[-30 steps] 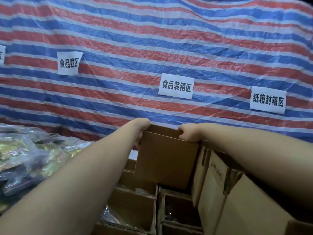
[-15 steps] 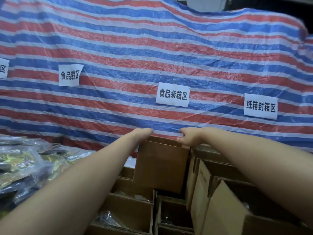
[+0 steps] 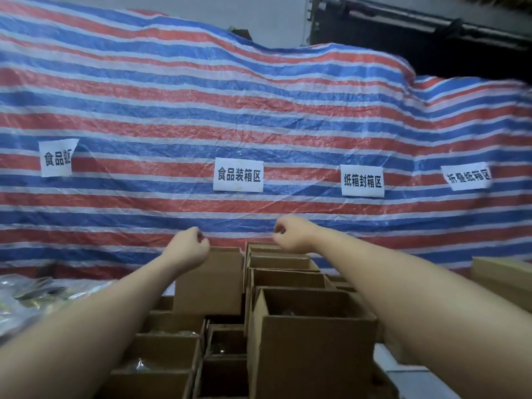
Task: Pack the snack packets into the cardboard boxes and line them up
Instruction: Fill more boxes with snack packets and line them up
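Note:
A tall brown cardboard box (image 3: 210, 280) stands on top of lower open boxes (image 3: 169, 344), at the far end next to the striped tarp. My left hand (image 3: 188, 249) hovers just above its left top edge with its fingers curled, holding nothing. Off to the right, my right hand (image 3: 290, 236) hangs above a row of open boxes (image 3: 283, 263), also curled and apart from the cardboard. A larger open box (image 3: 312, 341) stands nearest me on the right. Clear snack packets (image 3: 26, 296) lie piled at the left edge.
A red, white and blue striped tarp (image 3: 259, 119) hangs behind the boxes with white paper signs (image 3: 238, 174) stuck on it. Flat cardboard (image 3: 502, 276) lies at the far right. A dark rack (image 3: 431, 33) rises above the tarp.
Both hands have let go of the tall box's top edges and lifted clear of it. The view has tilted up and the box now stands by itself.

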The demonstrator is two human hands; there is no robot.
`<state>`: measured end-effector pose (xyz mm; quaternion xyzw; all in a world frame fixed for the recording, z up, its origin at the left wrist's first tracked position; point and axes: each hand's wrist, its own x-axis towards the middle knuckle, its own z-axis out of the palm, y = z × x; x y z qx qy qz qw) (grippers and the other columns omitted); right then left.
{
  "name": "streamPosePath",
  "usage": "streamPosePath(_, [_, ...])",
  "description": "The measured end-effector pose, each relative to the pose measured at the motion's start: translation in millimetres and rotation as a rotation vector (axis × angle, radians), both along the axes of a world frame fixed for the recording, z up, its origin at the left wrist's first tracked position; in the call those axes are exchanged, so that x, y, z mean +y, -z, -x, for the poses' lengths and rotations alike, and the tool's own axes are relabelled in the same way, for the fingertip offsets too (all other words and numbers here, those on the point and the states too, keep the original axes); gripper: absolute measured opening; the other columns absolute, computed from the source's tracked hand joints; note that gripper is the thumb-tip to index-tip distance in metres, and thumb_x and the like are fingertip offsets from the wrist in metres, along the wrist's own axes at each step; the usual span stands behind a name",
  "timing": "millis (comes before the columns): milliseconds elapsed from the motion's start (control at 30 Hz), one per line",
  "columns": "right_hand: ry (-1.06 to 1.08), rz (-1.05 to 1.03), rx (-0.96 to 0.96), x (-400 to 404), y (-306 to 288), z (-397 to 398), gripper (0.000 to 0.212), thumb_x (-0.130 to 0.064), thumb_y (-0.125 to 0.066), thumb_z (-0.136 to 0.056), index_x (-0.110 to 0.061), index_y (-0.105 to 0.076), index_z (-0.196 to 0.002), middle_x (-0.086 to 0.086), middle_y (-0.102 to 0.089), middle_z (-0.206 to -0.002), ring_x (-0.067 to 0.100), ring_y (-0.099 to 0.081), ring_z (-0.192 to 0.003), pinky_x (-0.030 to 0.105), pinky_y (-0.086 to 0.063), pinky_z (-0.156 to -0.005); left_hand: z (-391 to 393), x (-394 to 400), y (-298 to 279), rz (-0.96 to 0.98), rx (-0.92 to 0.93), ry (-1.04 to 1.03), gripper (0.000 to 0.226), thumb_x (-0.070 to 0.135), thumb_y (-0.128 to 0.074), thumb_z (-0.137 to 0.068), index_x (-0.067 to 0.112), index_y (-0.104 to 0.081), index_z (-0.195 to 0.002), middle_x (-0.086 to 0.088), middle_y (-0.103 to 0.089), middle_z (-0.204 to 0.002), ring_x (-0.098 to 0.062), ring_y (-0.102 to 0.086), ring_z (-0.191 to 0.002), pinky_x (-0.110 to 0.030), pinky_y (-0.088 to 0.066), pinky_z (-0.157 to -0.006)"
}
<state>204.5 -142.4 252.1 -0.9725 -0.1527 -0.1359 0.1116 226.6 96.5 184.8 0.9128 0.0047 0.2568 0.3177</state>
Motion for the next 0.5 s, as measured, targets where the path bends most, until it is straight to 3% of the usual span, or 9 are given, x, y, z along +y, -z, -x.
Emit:
streamPosePath(67, [0.024,-0.045,-0.015,-24.5,-0.6,19.4,0.027,-0.025,-0.051,-0.102,-0.012,-0.061,-0.123,0.006,-0.064,-0.116,0.021,-0.06,-0.101,0.034,-0.052,-0.088,22.1,-22.5,-7.1,0.0,-0.041,0.06,0.031,0.027,-0.048,-0.099,0.009,-0.056,-0.124,-0.008,-0.063,-0.117,-0.017,-0.056,-0.091,-0.031,-0.047,-0.075])
streamPosePath(200, [0.053,-0.237,-0.122,-79.4,-8.8,70.8,0.016,-0.024,-0.051,-0.101,-0.019,-0.062,-0.113,-0.003,-0.06,-0.099,0.006,-0.056,-0.084,0.021,-0.043,-0.063,73.2,-87.0,-34.2,0.039,-0.171,0.249,0.03,0.027,-0.048,-0.1,0.012,-0.057,-0.125,-0.001,-0.06,-0.109,-0.014,-0.056,-0.091,-0.024,-0.045,-0.069])
streamPosePath(300, [0.071,-0.376,-0.17,-123.4,-10.5,114.7,0.015,-0.026,-0.051,-0.101,-0.019,-0.063,-0.107,-0.006,-0.063,-0.097,0.007,-0.056,-0.085,0.021,-0.042,-0.063,111.5,-143.2,-47.0,-0.006,-0.229,0.374,0.026,0.028,-0.048,-0.101,0.015,-0.059,-0.12,0.004,-0.058,-0.103,-0.005,-0.055,-0.084,-0.018,-0.042,-0.062])
streamPosePath(400, [0.088,-0.433,-0.149,-167.0,-2.2,150.1,0.015,-0.026,-0.051,-0.1,-0.022,-0.065,-0.101,-0.004,-0.065,-0.096,0.012,-0.06,-0.088,0.026,-0.045,-0.066,140.5,-195.6,-49.7,-0.083,-0.24,0.479,0.023,0.029,-0.049,-0.099,0.016,-0.061,-0.114,0.004,-0.06,-0.101,-0.011,-0.059,-0.088,-0.028,-0.049,-0.073])
streamPosePath(500, [0.135,-0.424,-0.132,-208.3,12.7,169.4,0.016,-0.028,-0.052,-0.101,-0.025,-0.065,-0.091,-0.002,-0.067,-0.094,0.013,-0.062,-0.087,0.026,-0.046,-0.066,156.6,-236.3,-43.1,-0.148,-0.23,0.569,0.019,0.028,-0.049,-0.099,0.017,-0.062,-0.107,0.004,-0.063,-0.096,-0.007,-0.061,-0.083,-0.026,-0.051,-0.068])
